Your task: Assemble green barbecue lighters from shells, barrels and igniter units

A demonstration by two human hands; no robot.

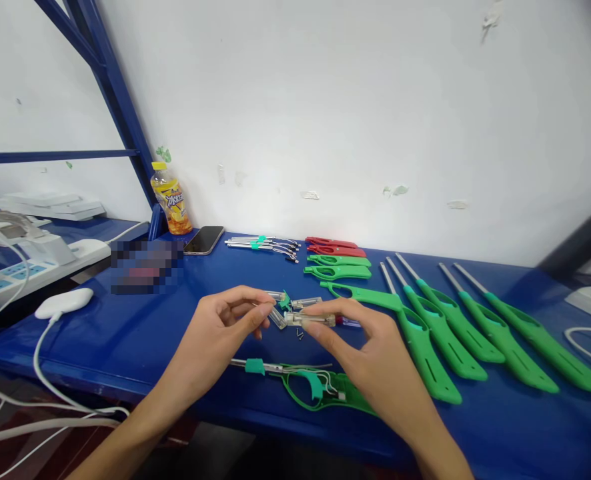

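My left hand [235, 317] pinches one end of a clear plastic tube [277, 318]. Just to its right, my right hand [350, 327] holds a clear cylindrical part [309, 319] between thumb and fingers. The two clear parts come close together; whether they touch is hard to tell. Behind them lie a small teal piece [285, 302] and another clear tube [305, 303]. A few tiny screws [299, 335] rest on the blue table. Nearer the front edge lies an opened green lighter shell [343, 390] with a metal rod, teal trigger [314, 385] and white wires.
Several assembled green lighters [438, 327] lie on the right. Red shells [336, 251], green shells [339, 272] and metal rods with wires [258, 245] lie behind. A phone [204, 241], bottle [172, 200] and white charger with cable [64, 303] are on the left.
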